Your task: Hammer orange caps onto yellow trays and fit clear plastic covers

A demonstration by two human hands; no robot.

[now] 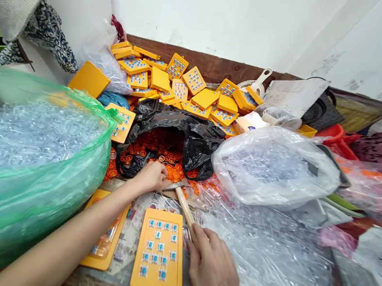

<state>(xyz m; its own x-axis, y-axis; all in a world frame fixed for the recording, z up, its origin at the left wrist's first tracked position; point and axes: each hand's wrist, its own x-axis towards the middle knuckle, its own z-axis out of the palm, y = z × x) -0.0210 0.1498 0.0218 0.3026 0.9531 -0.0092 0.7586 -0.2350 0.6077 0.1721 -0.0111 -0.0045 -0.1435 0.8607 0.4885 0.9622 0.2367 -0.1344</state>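
My right hand (216, 271) is wrapped round the wooden handle of a hammer (185, 206). The hammer's metal head rests near small orange ring-shaped pieces. My left hand (150, 177) is at the mouth of a black plastic bag (201, 140), its fingers curled together by the orange pieces (173, 172); whatever they may hold is hidden. Between my arms lies a flat yellow plastic board (175, 273) with rows of small clear-and-blue inserts. Under my left forearm, partly covered, is another yellow board (106, 258) with a clear cover and orange bits beneath it.
At left bulges a green bag (68, 190) of clear plastic pieces. A white bag (271, 191) of similar pieces stands at right, above loose clear plastic (269, 245). Yellow boards (204, 98) are heaped against the wall. A white strainer-like utensil (261, 79) lies behind.
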